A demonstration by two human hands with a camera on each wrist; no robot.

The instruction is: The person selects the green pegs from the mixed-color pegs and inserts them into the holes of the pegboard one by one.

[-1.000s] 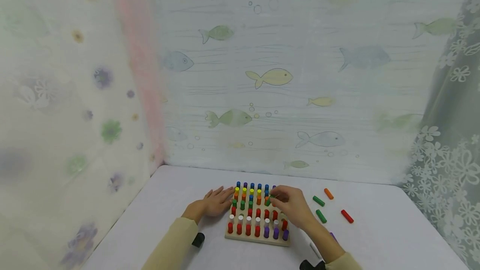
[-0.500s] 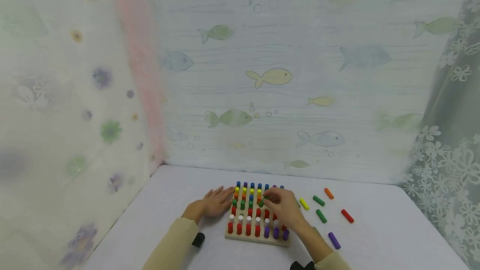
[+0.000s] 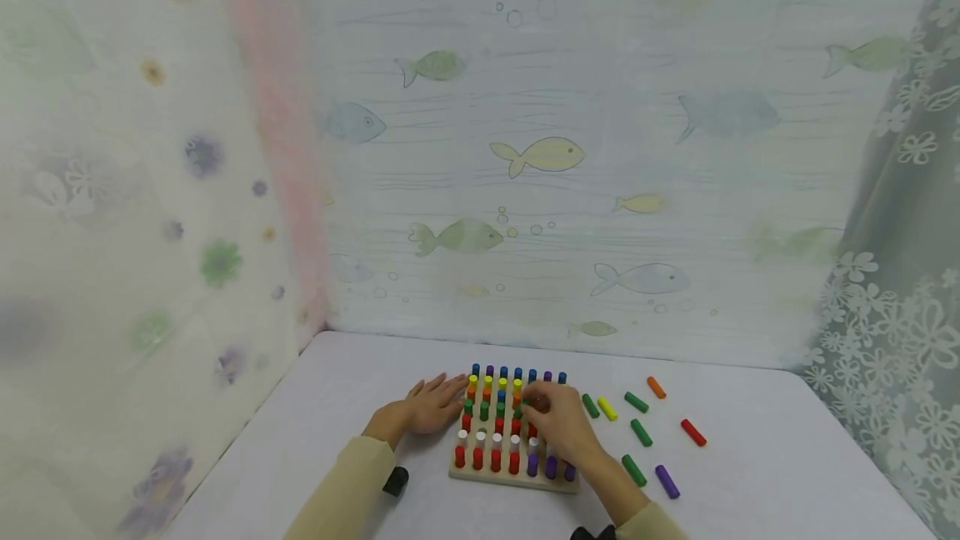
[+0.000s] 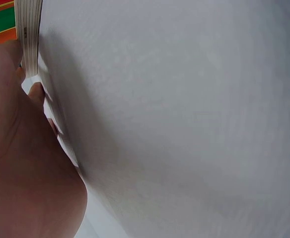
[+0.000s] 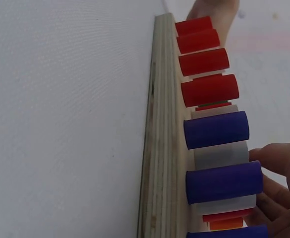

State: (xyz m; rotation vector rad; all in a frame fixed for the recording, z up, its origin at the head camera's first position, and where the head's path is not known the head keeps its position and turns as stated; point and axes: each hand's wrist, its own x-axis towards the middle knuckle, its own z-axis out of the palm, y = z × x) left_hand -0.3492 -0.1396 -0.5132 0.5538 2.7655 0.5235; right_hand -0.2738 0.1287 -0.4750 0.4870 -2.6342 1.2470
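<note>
A wooden pegboard (image 3: pixel 517 482) bears rows of coloured pegs: blue and purple at the back, then yellow, orange, green, red, white, with red and purple in front. My right hand (image 3: pixel 561 422) reaches over its right half from the right. Thumb and forefinger pinch a green peg (image 3: pixel 527 403) at the right end of the green row, their tips partly hiding it. My left hand (image 3: pixel 433 405) lies with straight fingers against the board's left side. In the right wrist view, the right fingers show behind the purple pegs (image 5: pixel 224 182). The left wrist view shows the left palm (image 4: pixel 21 148) beside the board's edge (image 4: pixel 30 34).
Loose pegs lie on the white tabletop right of the board: several green ones (image 3: pixel 641 432), a yellow peg (image 3: pixel 607 408), an orange peg (image 3: pixel 656 387), a red peg (image 3: pixel 693 432) and a purple peg (image 3: pixel 667 482). A curtain with printed fish (image 3: pixel 540 154) hangs behind the table.
My right hand has moved left across the board with the green peg and dropped lower at the green row, uncovering loose pegs at the right. The left hand has stayed in place.
</note>
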